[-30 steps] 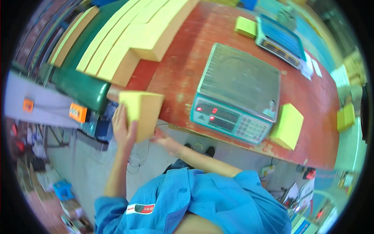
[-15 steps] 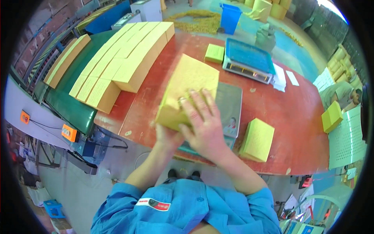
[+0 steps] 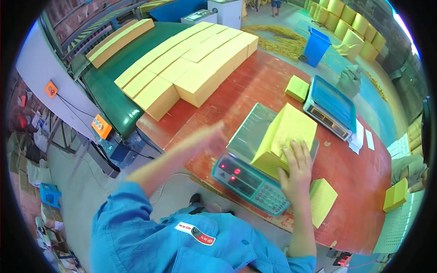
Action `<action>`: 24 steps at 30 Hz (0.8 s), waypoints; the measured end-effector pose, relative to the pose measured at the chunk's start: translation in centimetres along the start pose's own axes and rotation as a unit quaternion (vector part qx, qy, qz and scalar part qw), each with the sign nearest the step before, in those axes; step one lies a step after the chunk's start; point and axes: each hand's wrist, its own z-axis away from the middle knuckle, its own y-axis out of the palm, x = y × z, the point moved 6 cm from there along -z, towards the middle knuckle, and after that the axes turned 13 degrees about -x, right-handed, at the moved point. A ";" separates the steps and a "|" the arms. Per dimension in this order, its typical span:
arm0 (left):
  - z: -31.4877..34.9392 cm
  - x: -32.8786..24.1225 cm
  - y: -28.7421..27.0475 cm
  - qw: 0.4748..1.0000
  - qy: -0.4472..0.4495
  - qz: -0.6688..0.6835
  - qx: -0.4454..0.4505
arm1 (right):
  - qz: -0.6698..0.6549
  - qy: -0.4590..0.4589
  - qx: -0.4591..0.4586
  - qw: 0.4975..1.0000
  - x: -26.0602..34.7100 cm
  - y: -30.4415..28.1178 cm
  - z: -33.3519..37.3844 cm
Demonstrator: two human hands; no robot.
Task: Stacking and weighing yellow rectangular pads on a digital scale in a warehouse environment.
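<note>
A thick stack of yellow paper (image 3: 291, 132) rests on the metal pan (image 3: 249, 134) of a teal digital scale (image 3: 246, 184), whose red display is lit. My right hand (image 3: 298, 170) holds the stack's near right edge, fingers over its top and thumb down the near side. My left hand (image 3: 213, 140) is off the stack, over the red table just left of the scale; motion smears its fingers, and I see nothing in it. Beside the scale on the right lies a smaller yellow stack (image 3: 322, 202).
Long rows of yellow stacks (image 3: 195, 68) cover the left of the red table (image 3: 346, 182) and the green belt (image 3: 107, 88). Toward the far right are a second scale (image 3: 331, 107) and a small yellow block (image 3: 297, 88). Another person (image 3: 407, 170) is at the right edge.
The yellow stack has gone from between both hands, above the scale, onto its pan. My left hand has let go and moved left; my right hand stays on it. The view has turned.
</note>
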 end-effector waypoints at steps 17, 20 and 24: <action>-4.3 -5.6 -15.7 0.658 0.431 -0.616 -0.041 | -0.140 0.024 -0.002 0.990 17.3 13.2 -8.6; 3.9 -5.7 -14.4 0.640 0.453 -0.616 0.079 | -0.168 0.067 0.001 0.984 15.1 20.0 -9.9; 9.6 -2.6 -18.3 0.696 0.437 -0.568 -0.051 | -0.207 0.181 0.229 0.934 13.0 27.7 -6.3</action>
